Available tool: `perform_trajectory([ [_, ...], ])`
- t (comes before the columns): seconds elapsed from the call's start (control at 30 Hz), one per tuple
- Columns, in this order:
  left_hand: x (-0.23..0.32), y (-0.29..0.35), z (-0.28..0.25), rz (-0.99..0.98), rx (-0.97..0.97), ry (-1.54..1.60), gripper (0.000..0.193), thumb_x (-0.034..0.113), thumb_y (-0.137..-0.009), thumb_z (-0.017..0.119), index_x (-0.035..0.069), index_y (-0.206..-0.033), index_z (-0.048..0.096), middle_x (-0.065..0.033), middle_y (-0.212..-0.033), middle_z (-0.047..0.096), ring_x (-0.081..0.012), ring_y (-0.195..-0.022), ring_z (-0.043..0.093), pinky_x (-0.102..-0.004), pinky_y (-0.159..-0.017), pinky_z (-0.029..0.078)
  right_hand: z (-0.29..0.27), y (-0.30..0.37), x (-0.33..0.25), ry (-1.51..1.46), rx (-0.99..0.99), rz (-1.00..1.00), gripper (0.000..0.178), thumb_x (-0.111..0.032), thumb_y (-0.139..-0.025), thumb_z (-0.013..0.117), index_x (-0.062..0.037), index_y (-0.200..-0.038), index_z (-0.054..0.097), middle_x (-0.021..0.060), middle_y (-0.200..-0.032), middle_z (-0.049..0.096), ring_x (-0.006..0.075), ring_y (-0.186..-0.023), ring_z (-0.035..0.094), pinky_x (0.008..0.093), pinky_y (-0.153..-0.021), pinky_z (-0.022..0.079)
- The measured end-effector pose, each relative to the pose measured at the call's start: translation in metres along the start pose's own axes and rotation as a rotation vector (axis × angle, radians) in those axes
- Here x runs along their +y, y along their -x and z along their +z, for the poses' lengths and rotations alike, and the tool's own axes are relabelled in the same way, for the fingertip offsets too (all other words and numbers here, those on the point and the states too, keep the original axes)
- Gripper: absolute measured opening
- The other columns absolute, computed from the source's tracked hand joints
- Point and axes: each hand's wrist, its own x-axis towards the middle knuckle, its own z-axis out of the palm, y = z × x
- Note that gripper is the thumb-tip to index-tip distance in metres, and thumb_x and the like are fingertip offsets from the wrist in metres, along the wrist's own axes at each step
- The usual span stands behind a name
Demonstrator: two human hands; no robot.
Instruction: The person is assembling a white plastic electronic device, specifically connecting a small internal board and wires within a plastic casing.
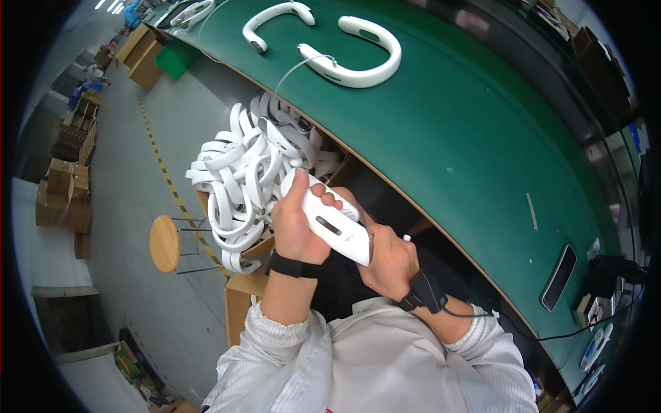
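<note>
In front of my body I hold a white, curved neckband device (353, 246) with a dark oval slot in its face. My left hand (295, 230) is wrapped round its far part, thumb up along one side and fingertips showing over the other. Closed against the device's near end is my right hand (391, 260); its fingers are partly hidden behind it. Black straps circle both wrists, and a cable runs from the right one. Just beyond my left hand, a pile of similar white neckbands (241, 162) overfills a cardboard box.
Two white U-shaped neckbands, one (394, 58) with a thin cable, lie on the green table (441, 124). A phone (558, 277) rests on its right part. A round wooden stool (164, 244) stands at left, and a cardboard box (237, 306) is near my left forearm.
</note>
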Motion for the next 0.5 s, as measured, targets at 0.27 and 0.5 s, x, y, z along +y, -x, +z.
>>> perform_trajectory([
  [0.27, -0.005, -0.004, -0.017, -0.089, 0.008, -0.09, 0.014, 0.019, -0.1, 0.058, 0.011, -0.09, 0.053, 0.0015, -0.069, 0.056, -0.0135, -0.066, 0.056, -0.0339, -0.066, 0.053, 0.013, 0.018, 0.005, -0.149, -0.051, 0.086, 0.051, -0.006, -0.07, 0.081, -0.0019, -0.111, 0.05, 0.0191, -0.087, 0.067, 0.0432, -0.074, 0.069, 0.0469, -0.064, 0.057],
  [0.5, -0.005, 0.004, -0.032, -0.206, -0.133, -0.133, 0.01, 0.02, -0.101, 0.056, 0.011, -0.099, 0.056, 0.0038, -0.068, 0.055, -0.0108, -0.062, 0.055, -0.0317, -0.062, 0.052, -0.004, 0.037, -0.008, -0.151, -0.212, 0.115, 0.051, -0.006, -0.074, 0.08, -0.0006, -0.115, 0.051, 0.0201, -0.087, 0.067, 0.044, -0.08, 0.068, 0.0479, -0.064, 0.057],
])
